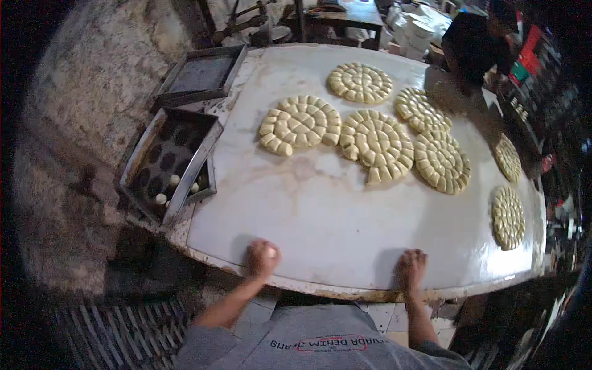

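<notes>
Both hands are down on the table, close to its near edge. The left hand is curled, with the fingers bent in. There is a pale spot by its fingers, but I can't tell if it is holding some dough. The right hand is curled too, palm down, and I can't see anything in it. The round dough cakes, cut into lots of little lumps, lie toward the far edge and along the right edge, maybe so the near part stays free for the hands. Some of them touch, perhaps to save room. A metal tray sits at the left edge with small dough balls in it, probably there to be easy to reach from the left side.
</notes>
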